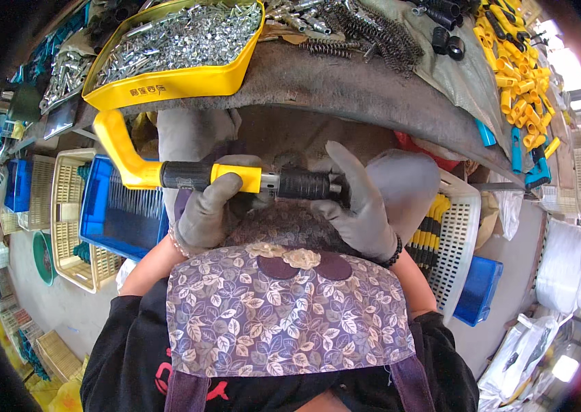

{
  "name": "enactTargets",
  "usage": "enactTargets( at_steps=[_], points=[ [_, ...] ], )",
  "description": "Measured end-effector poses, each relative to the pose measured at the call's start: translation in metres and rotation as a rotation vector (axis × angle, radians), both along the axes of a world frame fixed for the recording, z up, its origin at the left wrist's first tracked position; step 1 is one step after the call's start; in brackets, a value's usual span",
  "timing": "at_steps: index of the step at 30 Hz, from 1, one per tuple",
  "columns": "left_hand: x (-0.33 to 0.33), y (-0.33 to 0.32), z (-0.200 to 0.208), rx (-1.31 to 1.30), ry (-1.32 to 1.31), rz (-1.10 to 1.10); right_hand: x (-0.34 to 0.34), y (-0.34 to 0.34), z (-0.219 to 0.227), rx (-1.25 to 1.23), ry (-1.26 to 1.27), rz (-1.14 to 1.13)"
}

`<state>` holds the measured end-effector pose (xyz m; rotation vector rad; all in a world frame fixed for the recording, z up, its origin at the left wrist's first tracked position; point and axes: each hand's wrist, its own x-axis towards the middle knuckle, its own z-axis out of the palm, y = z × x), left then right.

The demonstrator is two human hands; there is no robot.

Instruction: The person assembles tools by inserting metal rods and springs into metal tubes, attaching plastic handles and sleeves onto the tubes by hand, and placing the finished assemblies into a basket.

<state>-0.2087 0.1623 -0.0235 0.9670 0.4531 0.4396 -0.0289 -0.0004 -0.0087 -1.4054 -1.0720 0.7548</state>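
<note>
Leftmost, a green basin [44, 257] stands on the floor, followed by a cream slatted crate [62, 206] with dark green items inside. Overlapping the crate's right side is a blue bin [115, 246] holding a layer of slender, pale pieces. Above these, at the bench edge, sits a yellow tub [194, 81] heaped with small metal parts [180, 41].

Below the tub lies the tool [191, 176], held roughly level over the lap; its bent yellow handle rises at the left, and its shaft passes through a black section, a yellow collar and a short metal length to a black ribbed end. The left hand [206, 216], gloved in grey, is closed around the tool at the collar, thumb on top. A leaf-patterned apron [290, 316] covers the chest.

Dark springs [383, 34] are piled on the bench [345, 79]. The right hand [366, 216], also gloved, is spread wide at the ribbed end; whether it touches cannot be told. Farther right, a white crate [460, 250] contains yellow-and-black pieces [431, 230], beside a blue box [477, 292]. Yellow plastic parts [524, 103] form a pile at upper right.
</note>
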Motion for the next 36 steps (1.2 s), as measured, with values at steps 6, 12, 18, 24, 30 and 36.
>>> enactTargets(
  at_steps=[6,12,18,24,30,36],
  points=[
    [0.013,0.019,0.019,0.333,0.131,-0.163,0.028,-0.01,0.023,-0.017,-0.957,-0.37],
    [0.077,0.053,-0.009,1.607,0.322,-0.498,0.013,0.013,0.135,-0.332,-1.313,0.146],
    [0.135,0.102,-0.125,1.489,0.263,-0.731,0.062,0.024,-0.006,-0.748,-0.589,-0.069],
    [0.144,0.128,-0.14,1.325,0.239,-0.815,0.115,0.031,-0.068,-0.944,0.12,-0.22],
    [0.132,0.12,-0.137,1.185,0.2,-0.895,0.135,0.039,-0.132,-0.821,0.006,-0.15],
    [0.122,0.119,-0.13,1.124,0.124,-0.978,0.131,0.066,-0.111,-0.693,-0.435,0.248]
  ],
)
